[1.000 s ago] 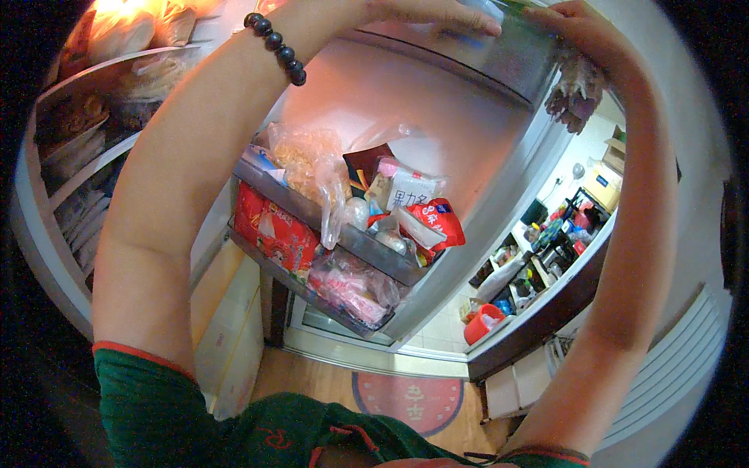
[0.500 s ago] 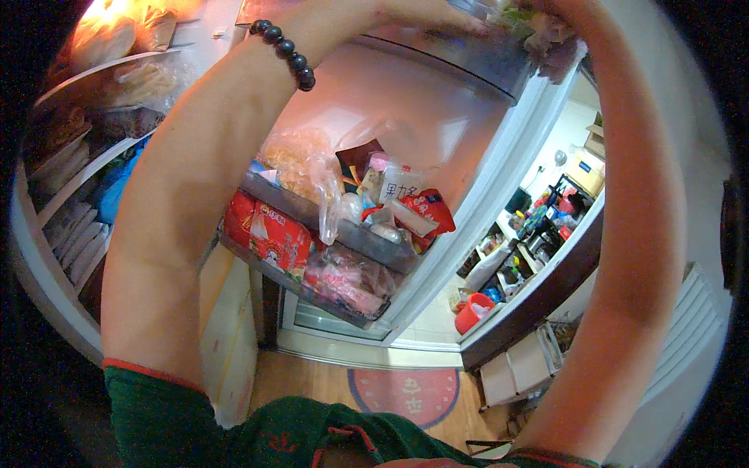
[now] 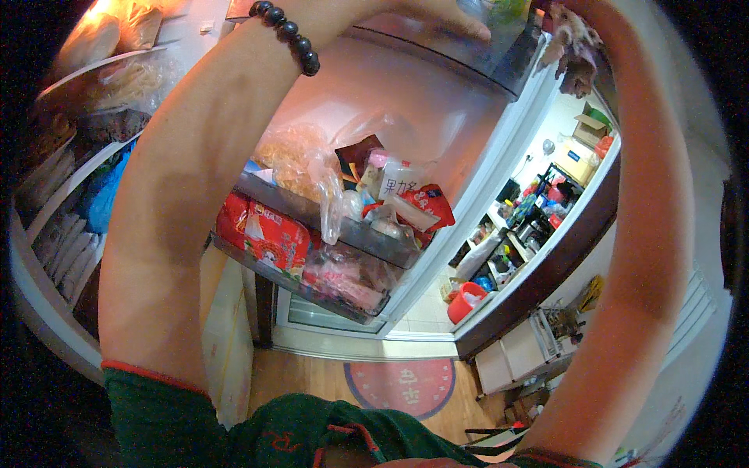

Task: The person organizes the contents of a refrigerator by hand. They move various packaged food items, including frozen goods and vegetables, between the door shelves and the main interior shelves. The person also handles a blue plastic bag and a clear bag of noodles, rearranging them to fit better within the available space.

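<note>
Two raised arms frame the open fridge door, and both hands reach its top shelf [image 3: 468, 54] at the upper edge of the frame. The left hand [image 3: 437, 12] lies on the shelf's rim, fingers spread flat rather than gripping, next to a green-topped container [image 3: 503, 12]. The right hand [image 3: 569, 35] is mostly cut off; whether it grips anything I cannot tell. A dark bead bracelet [image 3: 289, 35] circles the left wrist. Centre frame, lower door shelves hold a red packet [image 3: 265, 234] and plastic bags [image 3: 335, 203].

Black bead bracelet [image 3: 287, 33], red packets [image 3: 265, 234]
</note>
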Demonstrator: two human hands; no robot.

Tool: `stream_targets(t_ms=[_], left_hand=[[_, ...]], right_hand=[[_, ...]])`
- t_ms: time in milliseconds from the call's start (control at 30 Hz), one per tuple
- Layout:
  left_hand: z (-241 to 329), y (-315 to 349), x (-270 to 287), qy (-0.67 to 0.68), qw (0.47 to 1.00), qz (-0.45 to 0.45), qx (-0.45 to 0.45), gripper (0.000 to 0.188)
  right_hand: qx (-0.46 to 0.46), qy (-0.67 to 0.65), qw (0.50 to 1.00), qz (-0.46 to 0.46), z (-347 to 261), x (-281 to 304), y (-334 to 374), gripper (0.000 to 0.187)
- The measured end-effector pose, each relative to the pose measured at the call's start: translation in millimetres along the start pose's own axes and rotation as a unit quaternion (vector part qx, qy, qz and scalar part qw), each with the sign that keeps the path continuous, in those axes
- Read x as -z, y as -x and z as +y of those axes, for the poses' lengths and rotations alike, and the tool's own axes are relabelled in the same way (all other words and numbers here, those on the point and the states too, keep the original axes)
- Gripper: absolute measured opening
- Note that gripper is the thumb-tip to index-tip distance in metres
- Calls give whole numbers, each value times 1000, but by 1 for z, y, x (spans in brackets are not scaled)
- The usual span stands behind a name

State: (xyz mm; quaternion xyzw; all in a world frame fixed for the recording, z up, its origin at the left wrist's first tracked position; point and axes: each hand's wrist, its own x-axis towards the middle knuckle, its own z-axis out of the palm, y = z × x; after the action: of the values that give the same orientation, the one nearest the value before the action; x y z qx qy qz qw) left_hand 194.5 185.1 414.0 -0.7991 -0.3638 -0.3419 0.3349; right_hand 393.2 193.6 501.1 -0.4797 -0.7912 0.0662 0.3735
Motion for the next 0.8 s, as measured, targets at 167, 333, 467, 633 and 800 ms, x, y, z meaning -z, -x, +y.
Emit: stream_targets(t_ms=[167,333,467,633,800], left_hand=[[4,7,3,37,999,8,-21,58],[9,4,7,4,1000,7,2,58],[-4,13,-2,-2,999,-18,27,59],[5,-8,-30,-39,996,74,19,63],[-5,12,-4,-60,995,63,54,66]], right_hand=[[42,157,984,-67,16,11,-1,35],[83,46,995,20,12,-6,-3,26],[150,-41,984,-81,35,-27,-30,25],[64,109,990,-54,47,22,8,62],[275,-113,954,34,73,32,-24,42]])
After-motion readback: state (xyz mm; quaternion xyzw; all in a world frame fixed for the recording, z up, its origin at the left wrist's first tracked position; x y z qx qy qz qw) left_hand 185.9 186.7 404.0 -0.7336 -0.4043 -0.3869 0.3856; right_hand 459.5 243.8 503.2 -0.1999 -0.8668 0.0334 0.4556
